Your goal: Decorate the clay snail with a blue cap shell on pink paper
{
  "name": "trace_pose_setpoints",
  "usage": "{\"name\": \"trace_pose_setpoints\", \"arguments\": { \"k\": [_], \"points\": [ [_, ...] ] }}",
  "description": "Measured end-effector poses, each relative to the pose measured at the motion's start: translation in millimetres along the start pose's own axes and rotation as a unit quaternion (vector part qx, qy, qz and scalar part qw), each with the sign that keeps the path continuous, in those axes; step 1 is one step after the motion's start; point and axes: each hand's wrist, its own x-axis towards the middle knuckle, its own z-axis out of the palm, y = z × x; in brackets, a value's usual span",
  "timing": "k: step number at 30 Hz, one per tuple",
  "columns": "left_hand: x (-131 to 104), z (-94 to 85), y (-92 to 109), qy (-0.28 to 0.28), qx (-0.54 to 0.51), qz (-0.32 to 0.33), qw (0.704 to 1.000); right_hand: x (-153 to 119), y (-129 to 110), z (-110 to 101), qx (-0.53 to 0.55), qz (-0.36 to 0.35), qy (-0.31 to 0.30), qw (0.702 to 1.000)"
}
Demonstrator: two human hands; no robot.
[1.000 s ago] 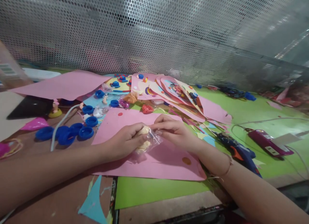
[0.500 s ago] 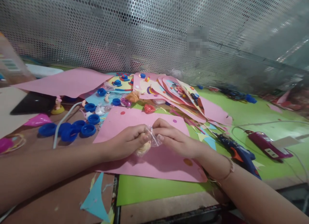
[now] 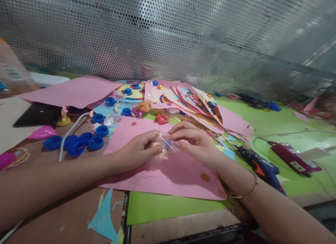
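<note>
My left hand [image 3: 143, 146] is closed on a small clear plastic bag [image 3: 166, 146], with something pale yellow inside it partly hidden by my fingers. From the other side, my right hand [image 3: 193, 140] pinches the crinkled film of the same bag between thumb and fingers. A bluish patch shows in the plastic between the hands. Both hands are just above a pink paper sheet [image 3: 168, 181], which bears a red dot [image 3: 133, 124] and an orange dot [image 3: 205, 177]. Beyond my hands lies a small red bundle [image 3: 162, 118], apparently in plastic.
Blue bottle caps [image 3: 76, 146] cluster on the left beside a white cable [image 3: 68, 132]. Layered pink paper sheets [image 3: 189, 107] with small figures lie behind. A dark blue glue gun [image 3: 262, 167] and a magenta power adapter [image 3: 294, 160] sit right. A perforated metal panel [image 3: 168, 37] stands at the back.
The bag's film between my hands has spread and crumpled, and a bluish patch now shows in it. My right hand's fingers have lifted and arched slightly.
</note>
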Motion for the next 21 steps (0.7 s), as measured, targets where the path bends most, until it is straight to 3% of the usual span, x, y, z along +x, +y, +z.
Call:
{"name": "trace_pose_setpoints", "arguments": {
  "k": [5,9,13,21],
  "points": [
    [0.7,1.3,1.2,0.018,-0.053,-0.057,0.997,-1.2,1.5,0.3,-0.083,-0.054,0.004,0.995],
    [2.0,-0.2,6.7,0.018,-0.037,-0.079,0.996,-1.7,2.2,-0.1,-0.075,-0.052,-0.015,0.996],
    [2.1,0.1,9.1,0.027,-0.023,-0.101,0.994,-2.5,5.3,1.5,-0.041,-0.019,-0.04,0.998],
    [0.0,-0.4,8.0,0.007,-0.041,-0.078,0.996,-0.3,-2.7,11.7,0.045,0.078,-0.007,0.996]
  ]
}}
